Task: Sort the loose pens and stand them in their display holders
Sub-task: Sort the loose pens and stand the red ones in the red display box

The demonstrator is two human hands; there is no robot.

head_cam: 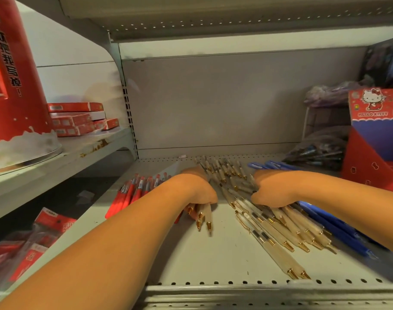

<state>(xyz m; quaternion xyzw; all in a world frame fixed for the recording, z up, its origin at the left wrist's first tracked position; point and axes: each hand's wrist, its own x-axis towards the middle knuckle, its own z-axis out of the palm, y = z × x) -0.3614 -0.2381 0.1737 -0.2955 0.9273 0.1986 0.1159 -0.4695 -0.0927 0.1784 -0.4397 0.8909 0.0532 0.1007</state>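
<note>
The person leans into the shelf [213, 260] with both arms out; the loose pens lie across it in three bands, red pens [128, 195] to the left, cream pens [280, 229] in the middle, blue pens [338, 231] to the right. The left hand [195, 189] is curled down round a small bundle [204, 217] whose gold tips stick out under the palm toward the front edge; at least two are cream, and something red shows beside them, though I cannot tell what. The right hand [273, 189] lies knuckles-up on the cream pens, its fingers hidden beneath it; whether it grips any or only presses on them I cannot tell. The coming move, I'd judge, turns on how the cream pens lie; their long axis runs from the back of the shelf toward the front, slanting rightward as it nears, tips forward; they sit under and between the hands, nearer the right one. The only display holder [374, 139] I can make out, a red Hello Kitty box, stands at the far right beyond the blue pens, so the right hand is the nearer to it; I see no pens standing in it.
</note>
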